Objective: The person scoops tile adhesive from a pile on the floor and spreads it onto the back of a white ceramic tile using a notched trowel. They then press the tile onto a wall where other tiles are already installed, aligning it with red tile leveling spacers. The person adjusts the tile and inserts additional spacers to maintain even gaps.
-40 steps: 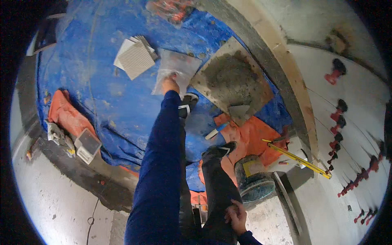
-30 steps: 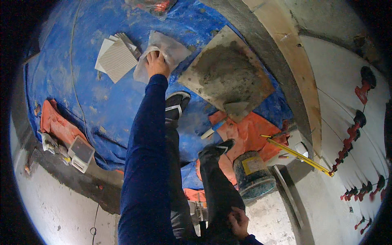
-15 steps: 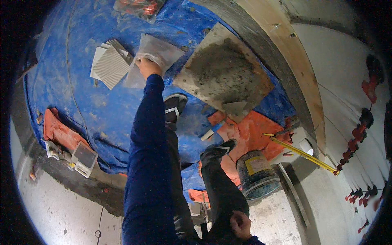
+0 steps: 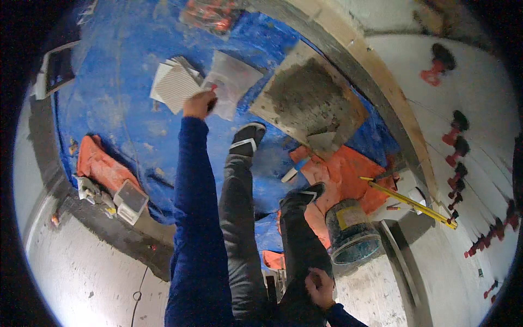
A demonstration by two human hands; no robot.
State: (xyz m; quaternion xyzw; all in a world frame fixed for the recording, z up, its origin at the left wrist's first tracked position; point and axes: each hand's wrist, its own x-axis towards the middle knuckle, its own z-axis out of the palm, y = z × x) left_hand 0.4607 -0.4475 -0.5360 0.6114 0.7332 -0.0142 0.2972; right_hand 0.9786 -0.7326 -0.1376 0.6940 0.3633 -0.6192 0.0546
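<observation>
My left hand (image 4: 199, 104) reaches far out on a blue-sleeved arm and is closed at the near-left edge of a grey tile (image 4: 235, 80) lying on the blue tarp (image 4: 125, 109). A small red bit shows at the fingers. A stack of ribbed white tiles (image 4: 175, 86) lies just left of the hand. My right hand (image 4: 319, 286) rests on my right thigh at the bottom of the view and holds nothing. My two dark shoes (image 4: 248, 137) (image 4: 305, 194) stand on the tarp below the tile.
A board spread with grey mortar (image 4: 310, 98) carries a trowel (image 4: 322, 143). A bucket (image 4: 352, 233) and a yellow level (image 4: 409, 201) stand right of my legs. Red clips (image 4: 453, 137) stud the white wall tiles. Orange bags (image 4: 103, 164) and small boxes (image 4: 129, 199) lie left.
The view has shifted, so the tiles and mortar board sit lower and further right. My left hand stays at the grey tile's edge. The right hand remains on my thigh.
</observation>
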